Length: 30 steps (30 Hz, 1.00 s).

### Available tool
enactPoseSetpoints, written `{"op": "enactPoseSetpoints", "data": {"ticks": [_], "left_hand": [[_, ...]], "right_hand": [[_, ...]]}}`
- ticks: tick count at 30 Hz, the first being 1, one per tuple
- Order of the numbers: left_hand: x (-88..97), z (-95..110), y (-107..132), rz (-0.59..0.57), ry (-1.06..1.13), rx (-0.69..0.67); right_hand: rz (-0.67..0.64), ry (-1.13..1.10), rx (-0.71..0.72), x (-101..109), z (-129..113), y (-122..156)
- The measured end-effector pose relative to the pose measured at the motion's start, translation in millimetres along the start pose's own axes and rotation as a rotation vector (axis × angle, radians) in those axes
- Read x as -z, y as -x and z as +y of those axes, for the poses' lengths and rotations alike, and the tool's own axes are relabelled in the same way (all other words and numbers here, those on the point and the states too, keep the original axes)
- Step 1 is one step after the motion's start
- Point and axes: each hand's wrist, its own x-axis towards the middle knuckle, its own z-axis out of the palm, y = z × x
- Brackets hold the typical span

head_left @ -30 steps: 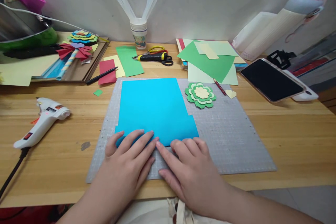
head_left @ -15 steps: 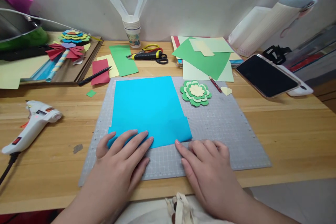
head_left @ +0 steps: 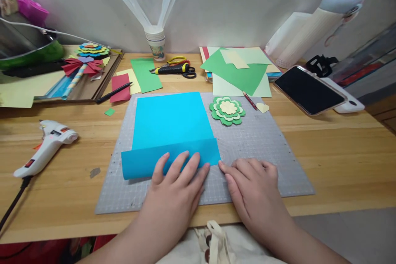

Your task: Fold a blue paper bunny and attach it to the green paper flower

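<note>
A blue sheet of paper (head_left: 171, 117) lies on the grey cutting mat (head_left: 256, 148), its near edge turned over into a strip. The strip's left end curls up off the mat, while its right end lies flatter. My left hand (head_left: 176, 185) rests with spread fingers on the folded strip, right of its middle. At the strip's right corner, the index fingertip of my right hand (head_left: 250, 185) touches the crease; its other fingers are bent and hold nothing visible. A layered green and cream paper flower (head_left: 227, 110) lies on the mat beyond, to the right of the sheet.
A white glue gun (head_left: 46, 144) lies at left. Behind the mat are scissors (head_left: 189, 73), a black-and-yellow cutter (head_left: 170, 69), a cup of white sticks (head_left: 155, 43) and stacked coloured paper (head_left: 247, 78). A phone (head_left: 309, 90) leans at right.
My left hand has slid right along the fold, toward my right hand. The strip's left end, formerly under my left fingers, has sprung up. The view has shifted slightly.
</note>
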Motion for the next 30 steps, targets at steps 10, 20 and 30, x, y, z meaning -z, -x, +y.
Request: {"op": "enactPoseSetpoints", "data": {"ticks": [10,20,30], "left_hand": [[24.1,-22.1,35.8,-0.050,-0.111,0.183],[47.9,-59.1,69.7,-0.187,-0.165,0.312],[57.8,-70.8,83.4,-0.263,-0.183,0.408]], "right_hand": [[0.012,-0.071,-0.009,-1.1,1.4,0.3],[-0.057,-0.076,0.031,-0.5,12.8,5.0],[-0.140,-0.071,0.023,-1.0,31.9,8.5]]}}
